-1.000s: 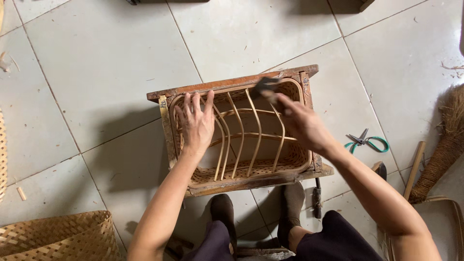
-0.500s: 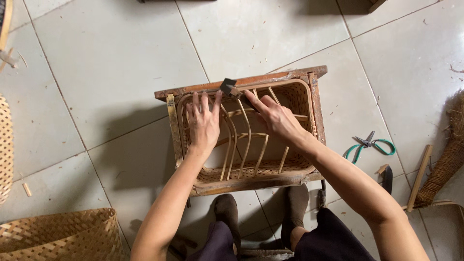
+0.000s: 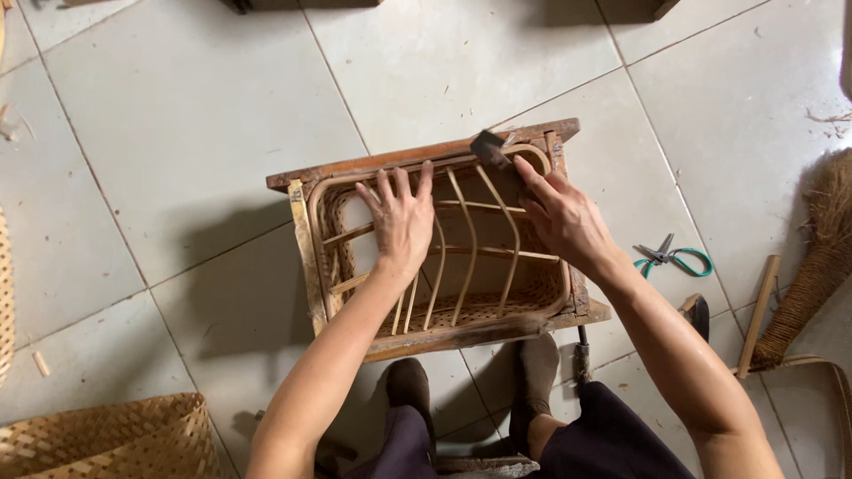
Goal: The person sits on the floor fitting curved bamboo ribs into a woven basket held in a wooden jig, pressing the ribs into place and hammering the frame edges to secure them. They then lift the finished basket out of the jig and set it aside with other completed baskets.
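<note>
While the person sits over the tiled floor [image 3: 177,133], a wooden frame [image 3: 417,158] with a half-woven rattan basket [image 3: 470,266] fitted inside it lies on the tiles just ahead of their two shoes. Their left hand [image 3: 401,222] rests flat on the curved cane ribs near the frame's left half, its fingers spread and closed on nothing. Their right hand [image 3: 559,217] has its grip clamped on a small dark block [image 3: 487,146], whose tip sits against the basket's rim by the frame's far right corner. Green-handled scissors [image 3: 674,258] lie on the floor right of the frame, well apart from it, with a wooden stick [image 3: 757,315] and a brown broom [image 3: 821,257] beyond them. A woven basket [image 3: 106,439] shows at the floor's near left corner.
</note>
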### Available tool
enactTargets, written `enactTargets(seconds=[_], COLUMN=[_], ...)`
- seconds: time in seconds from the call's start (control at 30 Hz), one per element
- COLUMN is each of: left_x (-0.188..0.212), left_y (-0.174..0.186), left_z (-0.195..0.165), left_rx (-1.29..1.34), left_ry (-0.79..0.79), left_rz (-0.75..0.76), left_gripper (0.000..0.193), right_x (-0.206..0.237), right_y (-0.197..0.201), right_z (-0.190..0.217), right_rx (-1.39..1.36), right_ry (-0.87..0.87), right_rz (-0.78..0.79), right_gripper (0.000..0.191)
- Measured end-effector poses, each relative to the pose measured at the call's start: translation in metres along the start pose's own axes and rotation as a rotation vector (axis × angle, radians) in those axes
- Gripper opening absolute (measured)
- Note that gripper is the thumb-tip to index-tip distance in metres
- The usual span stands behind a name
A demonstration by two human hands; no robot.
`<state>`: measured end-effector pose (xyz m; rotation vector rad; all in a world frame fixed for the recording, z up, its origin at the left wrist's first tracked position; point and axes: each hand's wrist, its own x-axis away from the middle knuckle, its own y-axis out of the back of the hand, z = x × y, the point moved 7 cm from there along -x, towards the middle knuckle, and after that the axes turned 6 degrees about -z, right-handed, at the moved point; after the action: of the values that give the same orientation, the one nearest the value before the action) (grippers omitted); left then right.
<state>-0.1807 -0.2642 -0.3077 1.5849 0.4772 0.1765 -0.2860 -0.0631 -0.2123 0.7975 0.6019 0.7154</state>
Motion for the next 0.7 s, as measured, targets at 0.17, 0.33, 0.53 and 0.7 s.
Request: enactTargets(seconds=[0.17,0.33,0.53,0.7], left_x=[-0.003,0.011,0.036,0.041], left_y=[-0.006,0.01,0.024,0.006], left_z=[-0.015,0.029,0.083,0.089], left_rx=[-0.034,0.053,0.04,-0.059], left_ry=[-0.03,-0.008,0.014,0.02], left_rz=[0.015,-0.009,-0.196,-0.157], left_gripper=[0.069,0.061,0.071,0.07], right_x=[0.009,0.01,0.004,-0.027], right_y=[0.017,0.015,-0.053,-0.1], right_z=[-0.012,-0.028,0.003,0.035], right_rx=[-0.024,-0.063,-0.184,-0.07], right_ry=[-0.085,-0.081,-0.031,0.171], right_rz=[-0.071,-0.049,0.089,0.151], right_gripper=[0.063,0.065,0.073,0.079])
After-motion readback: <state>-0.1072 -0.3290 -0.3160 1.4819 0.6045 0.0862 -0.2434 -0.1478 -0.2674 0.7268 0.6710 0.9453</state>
